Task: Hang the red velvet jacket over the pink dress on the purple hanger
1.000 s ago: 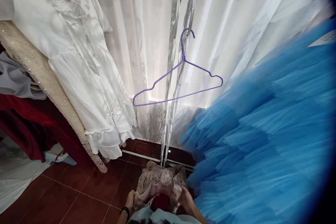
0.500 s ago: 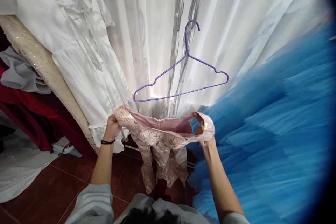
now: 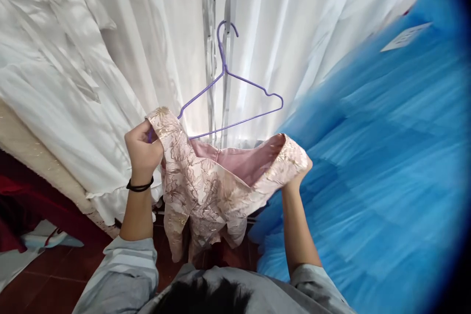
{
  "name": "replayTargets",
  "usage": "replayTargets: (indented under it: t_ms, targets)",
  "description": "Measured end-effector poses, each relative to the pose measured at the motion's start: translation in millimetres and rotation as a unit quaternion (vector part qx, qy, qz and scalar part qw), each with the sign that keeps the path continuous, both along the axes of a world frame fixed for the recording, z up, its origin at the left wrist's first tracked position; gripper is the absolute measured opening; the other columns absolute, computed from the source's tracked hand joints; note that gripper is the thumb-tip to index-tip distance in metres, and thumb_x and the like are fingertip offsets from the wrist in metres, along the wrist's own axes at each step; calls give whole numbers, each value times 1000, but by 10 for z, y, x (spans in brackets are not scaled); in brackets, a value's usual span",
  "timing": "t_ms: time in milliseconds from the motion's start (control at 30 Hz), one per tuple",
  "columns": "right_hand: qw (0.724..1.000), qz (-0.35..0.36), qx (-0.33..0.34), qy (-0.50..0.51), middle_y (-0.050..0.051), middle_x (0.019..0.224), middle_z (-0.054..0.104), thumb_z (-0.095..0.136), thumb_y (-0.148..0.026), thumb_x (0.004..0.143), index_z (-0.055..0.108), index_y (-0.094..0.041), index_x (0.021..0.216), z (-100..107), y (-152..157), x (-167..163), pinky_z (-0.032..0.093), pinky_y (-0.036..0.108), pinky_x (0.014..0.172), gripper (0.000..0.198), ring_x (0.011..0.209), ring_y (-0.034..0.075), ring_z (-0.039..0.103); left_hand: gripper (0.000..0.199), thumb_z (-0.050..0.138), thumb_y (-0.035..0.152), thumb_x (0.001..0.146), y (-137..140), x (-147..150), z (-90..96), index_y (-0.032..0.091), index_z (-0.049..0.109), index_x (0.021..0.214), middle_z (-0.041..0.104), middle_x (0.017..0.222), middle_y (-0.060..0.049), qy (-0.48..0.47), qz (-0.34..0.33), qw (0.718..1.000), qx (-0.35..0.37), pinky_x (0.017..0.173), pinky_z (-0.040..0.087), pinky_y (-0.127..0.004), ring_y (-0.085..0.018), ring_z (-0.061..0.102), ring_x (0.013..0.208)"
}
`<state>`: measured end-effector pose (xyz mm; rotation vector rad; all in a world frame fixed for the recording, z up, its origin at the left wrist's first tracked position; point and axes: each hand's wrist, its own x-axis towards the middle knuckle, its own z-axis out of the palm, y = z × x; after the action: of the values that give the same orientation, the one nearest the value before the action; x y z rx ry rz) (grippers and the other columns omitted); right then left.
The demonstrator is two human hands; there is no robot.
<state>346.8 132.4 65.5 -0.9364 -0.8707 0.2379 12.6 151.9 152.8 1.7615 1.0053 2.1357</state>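
Note:
A pink dress (image 3: 206, 181) with a gold floral pattern hangs between my hands, its neckline wide and its plain pink lining showing. My left hand (image 3: 142, 152), with a black band at the wrist, is closed on one shoulder of the dress. A purple hanger (image 3: 239, 121) hangs upright by its hook in front of me; its left end passes behind that shoulder and shows again by my left fingers. My right hand (image 3: 302, 174) is at the other shoulder, its fingers mostly hidden behind the cloth. The hanger's right end is bare, above and apart from the right shoulder.
White curtains (image 3: 265, 29) hang behind the hanger. A full blue tulle skirt (image 3: 368, 171) with a white tag (image 3: 405, 37) fills the right side. White garments (image 3: 55, 83) and a dark red one (image 3: 47, 191) hang at left. Red tiles (image 3: 55, 279) cover the floor.
The dress has risen toward the hanger, its left shoulder now over the hanger's left end. My left hand has gone up with it. The view has shifted right.

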Motion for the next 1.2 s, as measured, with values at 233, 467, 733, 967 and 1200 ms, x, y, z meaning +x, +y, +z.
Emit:
replayTargets:
  t_ms: [233,467,733,967,1200]
  targets:
    - [999,4,24,33,1,79,75,76,-30,58,75,-17,79,-21,329,486,57,32,72,25,73,17,66,22,86,25,52,312,-30,-9,13,68,59,49,53,5,-54,-62,991,-105,51,34,-17,-6,42,54]
    - [996,62,43,-44,6,95,76,81,-39,62,74,-18,93,489,710,892,57,35,86,38,86,20,70,23,81,32,59,411,-78,111,13,68,57,45,51,4,-15,43,996,-78,48,28,-22,-8,37,54]
    - [907,171,-125,-364,1,59,63,81,-34,61,67,-15,65,1460,823,745,54,30,66,24,69,19,64,24,79,34,60,660,-306,166,14,69,66,31,51,7,69,48,990,-110,49,19,-23,-7,25,52]
    - [829,86,-234,-501,0,51,57,68,-4,61,70,-15,65,1770,427,697,49,27,57,12,54,14,58,37,74,28,58,808,-414,163,17,71,93,64,80,-1,151,-131,962,-188,68,49,-24,-14,59,75]
    - [891,182,-145,-389,-3,63,62,70,-15,71,75,-11,81,1533,148,526,53,26,70,11,69,13,61,32,75,35,73,941,-449,225,7,73,88,66,74,-2,99,-44,986,-130,60,45,-21,-10,53,64]
